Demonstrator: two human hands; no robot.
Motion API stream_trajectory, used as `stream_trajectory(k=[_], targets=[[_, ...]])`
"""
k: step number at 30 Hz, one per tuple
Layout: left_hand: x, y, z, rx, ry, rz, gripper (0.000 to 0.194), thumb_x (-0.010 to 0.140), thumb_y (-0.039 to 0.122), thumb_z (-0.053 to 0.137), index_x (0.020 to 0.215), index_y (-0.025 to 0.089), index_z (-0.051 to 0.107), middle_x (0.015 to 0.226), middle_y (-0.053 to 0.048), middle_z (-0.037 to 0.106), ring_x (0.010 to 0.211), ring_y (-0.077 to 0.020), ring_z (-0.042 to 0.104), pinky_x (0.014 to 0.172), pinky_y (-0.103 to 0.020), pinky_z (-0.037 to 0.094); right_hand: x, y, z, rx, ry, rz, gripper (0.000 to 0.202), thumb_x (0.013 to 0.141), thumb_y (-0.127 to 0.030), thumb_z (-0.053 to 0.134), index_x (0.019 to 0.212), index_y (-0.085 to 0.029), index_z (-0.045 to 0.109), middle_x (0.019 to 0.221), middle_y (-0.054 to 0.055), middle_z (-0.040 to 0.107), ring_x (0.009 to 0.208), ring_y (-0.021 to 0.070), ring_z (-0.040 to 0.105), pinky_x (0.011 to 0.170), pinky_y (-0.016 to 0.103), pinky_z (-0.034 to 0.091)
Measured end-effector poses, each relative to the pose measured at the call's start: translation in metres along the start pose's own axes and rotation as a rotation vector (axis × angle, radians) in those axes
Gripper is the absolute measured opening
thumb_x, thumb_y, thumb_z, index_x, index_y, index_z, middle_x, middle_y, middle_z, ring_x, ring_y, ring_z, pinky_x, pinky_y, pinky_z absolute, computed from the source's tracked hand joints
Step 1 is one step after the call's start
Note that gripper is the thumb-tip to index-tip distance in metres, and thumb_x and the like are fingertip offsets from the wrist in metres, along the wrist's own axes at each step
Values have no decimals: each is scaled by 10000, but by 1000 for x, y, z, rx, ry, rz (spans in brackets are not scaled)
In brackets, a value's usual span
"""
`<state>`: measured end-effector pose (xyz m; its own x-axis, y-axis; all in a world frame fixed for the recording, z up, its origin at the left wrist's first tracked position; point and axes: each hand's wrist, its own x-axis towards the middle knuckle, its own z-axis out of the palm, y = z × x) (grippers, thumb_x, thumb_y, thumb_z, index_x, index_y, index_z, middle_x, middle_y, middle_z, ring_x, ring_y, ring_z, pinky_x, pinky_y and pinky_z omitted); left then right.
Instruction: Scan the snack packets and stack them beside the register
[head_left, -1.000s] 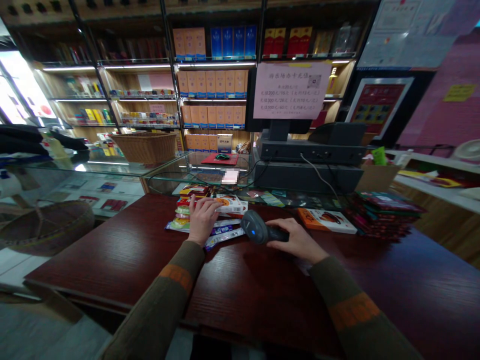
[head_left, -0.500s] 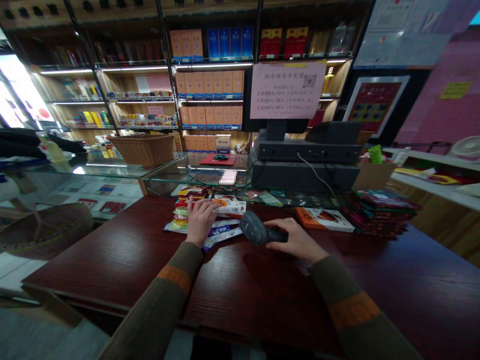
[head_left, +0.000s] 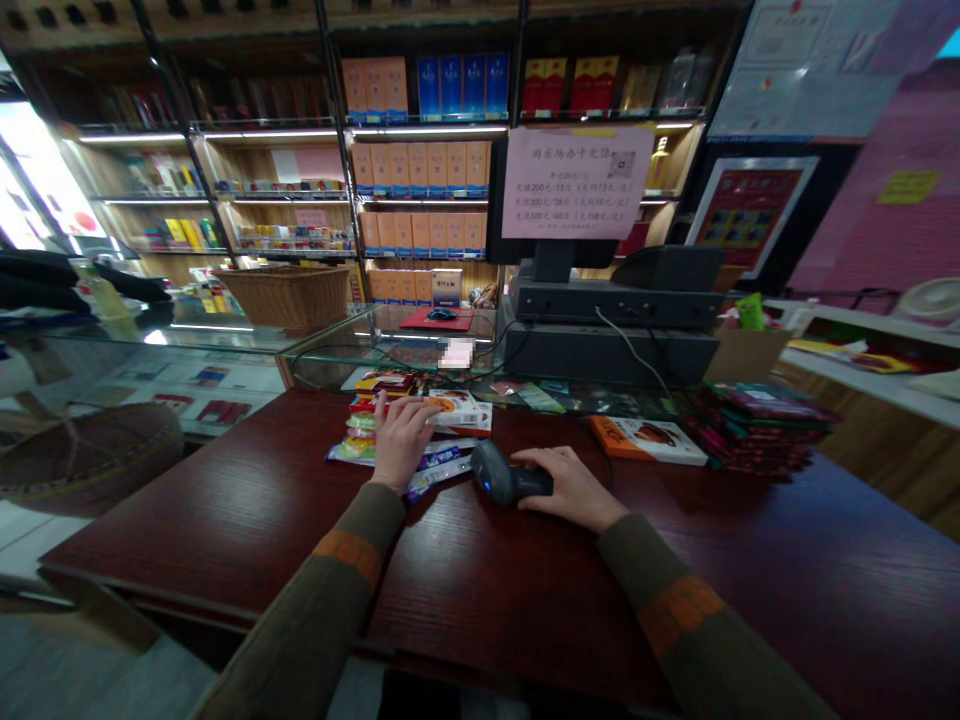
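Observation:
My right hand point(head_left: 566, 487) is wrapped round the handle of a dark barcode scanner point(head_left: 495, 474), low over the brown table. A small blue light shows on the scanner, whose head points left at long purple and silver packets point(head_left: 442, 470). My left hand point(head_left: 403, 440), fingers spread, rests at the packets and beside a white and orange box point(head_left: 465, 410). Left of that hand lie colourful snack packs point(head_left: 360, 430). Whether its fingertips press on the packs or the box cannot be made out.
Another white and orange box point(head_left: 649, 440) lies right of centre, beside a stack of dark red packets point(head_left: 769, 425). Behind the table point(head_left: 247, 500) stand a glass counter, a register point(head_left: 615, 340) with a pink sign point(head_left: 574, 185), and a wicker basket point(head_left: 289, 297).
My right hand has moved left and slightly down with the scanner, nearer the packets. A blue light now shows on the scanner. My left hand has hardly moved.

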<state>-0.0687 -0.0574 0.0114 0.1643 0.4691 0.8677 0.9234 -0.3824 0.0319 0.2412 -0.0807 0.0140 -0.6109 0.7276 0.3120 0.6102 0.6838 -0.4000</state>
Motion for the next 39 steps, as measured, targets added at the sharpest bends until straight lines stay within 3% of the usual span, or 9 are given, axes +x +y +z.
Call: stream_trajectory(k=[10, 15, 20, 22, 27, 32, 39], targets=[[1, 4, -2, -4, 8, 19, 187, 941, 281, 597, 1088, 303, 710, 1034, -11, 759, 1078, -236, 634, 1245, -567, 142, 1, 3, -1, -23, -42, 32, 580, 741, -493, 827, 1239, -284, 617, 1148, 46, 711, 1067, 259, 638, 985, 442, 392], [3, 8, -8, 6, 21, 48, 182, 944, 278, 603, 1090, 302, 710, 1036, -2, 766, 1090, -238, 636, 1257, -578, 89, -1, 2, -5, -19, -33, 49, 660, 757, -578, 790, 1309, -270, 598, 1166, 72, 705, 1085, 276, 623, 998, 468, 400], [3, 11, -11, 3, 25, 53, 174, 933, 277, 630, 1082, 301, 715, 1051, 1, 769, 1083, -235, 643, 1260, -574, 78, -3, 2, -7, -8, 36, 41, 547, 980, -547, 505, 1457, -281, 500, 1326, 98, 657, 1250, 269, 556, 1122, 536, 326], [2, 13, -12, -9, 26, 56, 173, 930, 276, 637, 1081, 300, 718, 1052, 3, 771, 1087, -233, 645, 1262, -568, 71, -3, 3, -6, -25, 64, 46, 532, 1009, -516, 445, 1490, -290, 462, 1410, 100, 608, 1327, 264, 512, 1170, 567, 265], [3, 21, -14, -69, 49, 64, 188, 918, 269, 659, 1092, 305, 719, 1052, 16, 778, 1087, -228, 651, 1257, -560, 86, -1, 9, -2, -87, 112, 105, 540, 1023, -489, 393, 1527, -295, 407, 1527, 79, 507, 1456, 258, 387, 1215, 592, 178], [4, 27, -13, -123, 54, 71, 203, 923, 278, 659, 1117, 319, 705, 1085, 33, 779, 1073, -219, 659, 1251, -562, 85, 1, 19, 4, -135, 195, 182, 565, 1006, -411, 427, 1548, -260, 370, 1543, 86, 485, 1466, 263, 376, 1222, 596, 165], [3, 32, -11, -186, 68, 5, 198, 914, 264, 656, 1100, 303, 712, 1049, 5, 774, 1021, -204, 678, 1238, -544, 146, 6, 30, 9, 19, 330, 257, 588, 972, -350, 459, 1544, -252, 363, 1414, 75, 621, 1399, 245, 464, 1221, 599, 165]])
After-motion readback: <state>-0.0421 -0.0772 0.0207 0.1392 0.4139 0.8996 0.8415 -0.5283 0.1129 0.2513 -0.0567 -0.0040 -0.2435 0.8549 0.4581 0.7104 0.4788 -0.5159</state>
